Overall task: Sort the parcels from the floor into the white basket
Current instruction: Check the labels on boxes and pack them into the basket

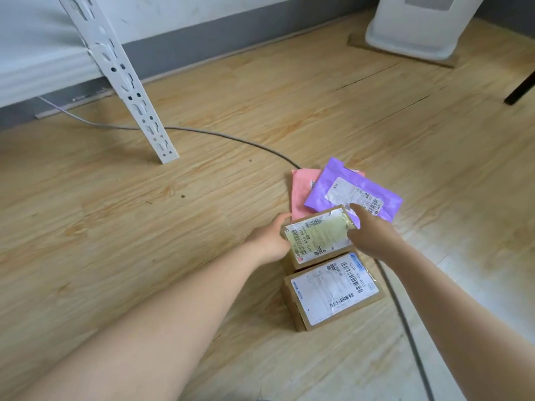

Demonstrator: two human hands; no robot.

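Four parcels lie clustered on the wooden floor (pixel 202 221); the white basket (pixel 419 27) stands well apart near the far wall, on a flat board. The left hand (pixel 270 241) grips the left edge of a cardboard box with a torn greenish label (pixel 317 241); the right hand (pixel 373 230) grips its right edge, so both hands are clamped on this one box, which sits at or just above floor level. A second cardboard box (pixel 333 290) lies just nearer the person; a pink mailer (pixel 304 192) and a purple mailer (pixel 353 192) lie just beyond, the purple overlapping the pink; a grey cable (pixel 202 131) runs beside the group, past a white slotted rack leg (pixel 124 76). Judged handling: the boxes are stiff and probably light, best held by opposite side walls; the glossy label may be slippery; the mailers appear soft and limp, better pinched at an edge.
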